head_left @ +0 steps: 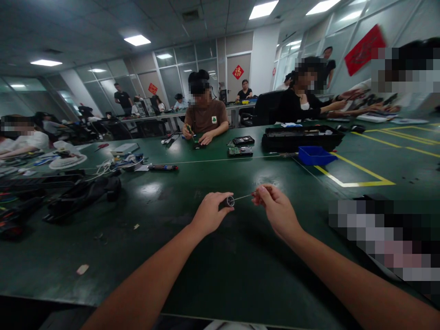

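Over the middle of the green table (220, 266), my left hand (209, 213) is closed around a short dark cylinder (230, 201). The cylinder's round, pale-rimmed end faces right. A thin, light-coloured rod (242, 197) runs from that end towards my right hand (275, 208). The fingertips of my right hand are pinched together on the rod's far end, where they hide it. I cannot make out whether the rod is fixed inside the cylinder or only reaches into it.
Across the table a person (206, 114) works on a small part. Circuit-board devices (240, 151), a long black tray (302, 137) and a blue bin (315, 156) stand beyond my hands. Left lie a pen-like tool (163, 167), cables (106, 167) and black plastic parts (84, 195).
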Tool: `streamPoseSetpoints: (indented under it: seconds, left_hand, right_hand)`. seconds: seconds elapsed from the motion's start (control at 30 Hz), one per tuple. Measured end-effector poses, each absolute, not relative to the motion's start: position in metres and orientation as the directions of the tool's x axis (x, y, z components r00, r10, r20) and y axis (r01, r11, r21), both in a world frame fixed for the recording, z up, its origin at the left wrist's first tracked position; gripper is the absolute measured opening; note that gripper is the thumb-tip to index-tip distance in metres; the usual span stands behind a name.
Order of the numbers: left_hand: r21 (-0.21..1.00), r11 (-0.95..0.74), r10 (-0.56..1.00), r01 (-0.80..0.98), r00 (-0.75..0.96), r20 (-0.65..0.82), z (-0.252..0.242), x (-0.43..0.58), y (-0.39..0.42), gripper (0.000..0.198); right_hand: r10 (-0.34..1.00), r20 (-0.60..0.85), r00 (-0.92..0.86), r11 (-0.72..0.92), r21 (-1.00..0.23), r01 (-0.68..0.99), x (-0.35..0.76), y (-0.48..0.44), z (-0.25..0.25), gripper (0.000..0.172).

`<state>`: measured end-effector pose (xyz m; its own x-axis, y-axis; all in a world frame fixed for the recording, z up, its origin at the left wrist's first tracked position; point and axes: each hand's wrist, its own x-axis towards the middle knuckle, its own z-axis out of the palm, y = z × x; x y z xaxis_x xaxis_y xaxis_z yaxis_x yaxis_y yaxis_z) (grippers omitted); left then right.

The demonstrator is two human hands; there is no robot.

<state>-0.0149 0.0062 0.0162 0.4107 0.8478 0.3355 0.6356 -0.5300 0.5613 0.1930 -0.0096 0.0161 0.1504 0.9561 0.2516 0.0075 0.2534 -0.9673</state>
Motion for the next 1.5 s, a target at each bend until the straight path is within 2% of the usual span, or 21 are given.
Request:
streamPoseSetpoints:
  seconds: [0.13, 0.33, 0.43, 0.53, 0.73, 0.9, 1.0, 1.13, 1.37, 1.5]
  left_hand:
    - [0.563, -0.512, 0.859, 0.648, 0.4, 0.321, 0.016, -0.013, 0.005, 0.04]
    - [0.563, -0.523, 0.852, 0.64, 0.402, 0.334, 0.013, -0.014, 0.004, 0.041]
    - [0.557, -0.523, 0.852, 0.645, 0.402, 0.335, 0.011, -0.014, 0.005, 0.041]
    - [0.558, -0.518, 0.855, 0.648, 0.406, 0.323, 0.011, -0.014, 0.005, 0.041]
    - [0.561, -0.527, 0.849, 0.638, 0.414, 0.328, 0.01, -0.015, 0.005, 0.041]
    - [0.56, -0.512, 0.859, 0.651, 0.4, 0.32, 0.009, -0.015, 0.006, 0.04]
    - [0.557, -0.52, 0.854, 0.647, 0.412, 0.318, 0.009, -0.014, 0.005, 0.041]
    - [0.552, -0.536, 0.844, 0.639, 0.424, 0.329, 0.009, -0.012, 0.004, 0.04]
    - [0.554, -0.521, 0.853, 0.649, 0.409, 0.324, 0.009, -0.013, 0.005, 0.04]
    - [0.557, -0.526, 0.85, 0.643, 0.407, 0.334, 0.007, -0.015, 0.007, 0.04]
  right_hand:
    - [0.944, 0.298, 0.145, 0.284, -0.953, 0.105, 0.194, -0.014, 0.023, 0.031]
    - [0.928, 0.342, 0.145, 0.247, -0.859, 0.45, 0.199, -0.023, 0.035, 0.042]
    - [0.904, 0.402, 0.145, 0.279, -0.813, 0.512, 0.199, -0.025, 0.035, 0.044]
    - [0.889, 0.448, 0.098, 0.327, -0.769, 0.549, 0.199, -0.026, 0.034, 0.038]
    - [0.877, 0.479, -0.045, 0.421, -0.719, 0.553, 0.199, -0.029, 0.036, 0.022]
    - [0.87, 0.483, -0.102, 0.455, -0.704, 0.545, 0.199, -0.029, 0.038, 0.015]
    - [0.894, 0.442, -0.07, 0.403, -0.727, 0.556, 0.199, -0.029, 0.038, 0.02]
    - [0.921, 0.388, -0.016, 0.321, -0.738, 0.593, 0.199, -0.027, 0.036, 0.038]
    - [0.918, 0.392, -0.057, 0.36, -0.766, 0.532, 0.198, -0.027, 0.035, 0.027]
    - [0.93, 0.362, -0.063, 0.343, -0.792, 0.505, 0.199, -0.027, 0.034, 0.031]
